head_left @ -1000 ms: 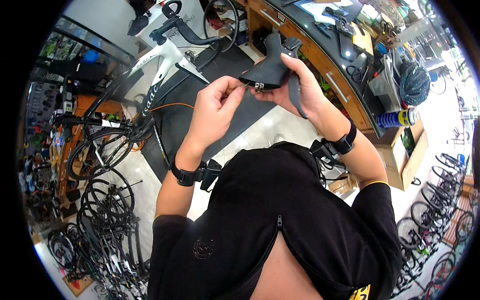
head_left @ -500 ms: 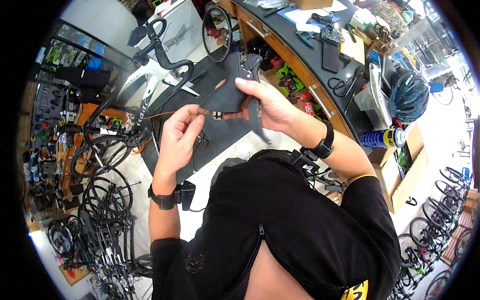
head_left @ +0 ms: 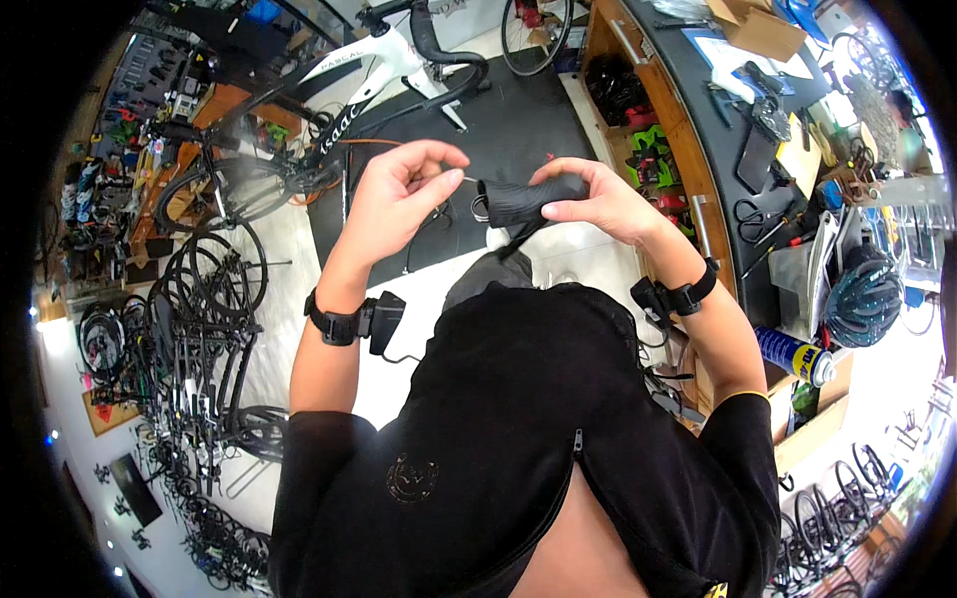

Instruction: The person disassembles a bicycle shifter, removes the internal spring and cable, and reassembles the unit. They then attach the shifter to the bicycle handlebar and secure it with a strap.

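My right hand (head_left: 608, 202) is wrapped round a black bicycle brake lever (head_left: 513, 202) with a ribbed rubber hood, held in front of me. Its open end, with a metal clamp ring (head_left: 480, 208), faces left, and the lever blade slants down below the hood. Close to that end, my left hand (head_left: 399, 197) is closed, thumb against the bent fingers. A short stretch of thin wire (head_left: 471, 179) shows between its fingertips and the lever. An orange cable (head_left: 367, 142) passes behind the left hand.
A white road bike (head_left: 394, 62) stands ahead at the left beside a black mat (head_left: 518, 125). To the right is a workbench (head_left: 703, 110) with scissors (head_left: 755, 216), a helmet (head_left: 865, 302) and a blue spray can (head_left: 795, 356). Several bikes (head_left: 214, 319) line the left side.
My right hand has turned the lever so its open end faces left and its body lies more level. My view has shifted, and the bike and bench appear farther right.
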Demonstrator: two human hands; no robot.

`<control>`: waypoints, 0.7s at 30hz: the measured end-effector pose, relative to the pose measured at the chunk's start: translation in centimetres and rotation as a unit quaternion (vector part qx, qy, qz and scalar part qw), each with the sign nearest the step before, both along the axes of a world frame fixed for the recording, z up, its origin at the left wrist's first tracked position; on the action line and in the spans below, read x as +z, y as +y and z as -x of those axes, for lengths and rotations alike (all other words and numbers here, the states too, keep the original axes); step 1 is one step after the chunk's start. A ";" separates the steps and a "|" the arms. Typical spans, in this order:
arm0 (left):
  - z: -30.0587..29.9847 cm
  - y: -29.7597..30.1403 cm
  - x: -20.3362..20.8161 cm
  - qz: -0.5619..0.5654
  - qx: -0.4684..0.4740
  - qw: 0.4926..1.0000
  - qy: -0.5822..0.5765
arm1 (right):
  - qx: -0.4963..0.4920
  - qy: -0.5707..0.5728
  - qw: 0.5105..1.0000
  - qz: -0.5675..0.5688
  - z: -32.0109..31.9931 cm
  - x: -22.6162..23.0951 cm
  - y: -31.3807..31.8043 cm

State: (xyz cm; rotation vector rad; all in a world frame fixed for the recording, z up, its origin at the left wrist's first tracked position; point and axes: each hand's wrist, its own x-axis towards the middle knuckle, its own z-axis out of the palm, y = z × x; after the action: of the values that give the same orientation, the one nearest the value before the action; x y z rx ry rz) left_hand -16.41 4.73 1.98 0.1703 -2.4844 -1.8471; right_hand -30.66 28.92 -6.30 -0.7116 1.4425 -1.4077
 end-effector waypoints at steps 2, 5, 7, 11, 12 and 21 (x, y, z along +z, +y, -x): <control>1.2 -0.8 -0.6 -0.004 -0.002 1.000 -0.004 | 0.022 0.042 0.997 0.063 0.2 -1.7 -2.3; 3.0 -2.0 -2.2 0.014 -0.012 1.000 -0.019 | 0.050 0.118 0.991 0.025 0.4 -2.4 -5.8; 4.4 -3.5 -3.4 0.041 -0.025 0.999 -0.013 | 0.077 0.172 0.982 -0.014 1.2 -3.8 -8.4; 6.0 -9.3 -6.6 0.175 -0.038 0.984 -0.016 | 0.103 0.140 0.984 -0.047 3.3 -6.4 -12.7; 6.1 -11.4 -8.7 0.197 -0.043 0.979 0.012 | 0.128 0.095 0.986 -0.038 4.2 -9.3 -13.3; 10.2 -19.4 -18.0 0.207 -0.021 0.978 0.015 | 0.161 0.061 0.973 -0.155 7.7 -14.8 -20.0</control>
State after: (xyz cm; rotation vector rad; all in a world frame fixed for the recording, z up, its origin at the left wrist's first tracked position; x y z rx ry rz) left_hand -26.60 -14.71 -16.04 0.0730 -2.7964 -1.2866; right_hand -38.38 8.96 -21.14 -0.7974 1.5190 -0.8784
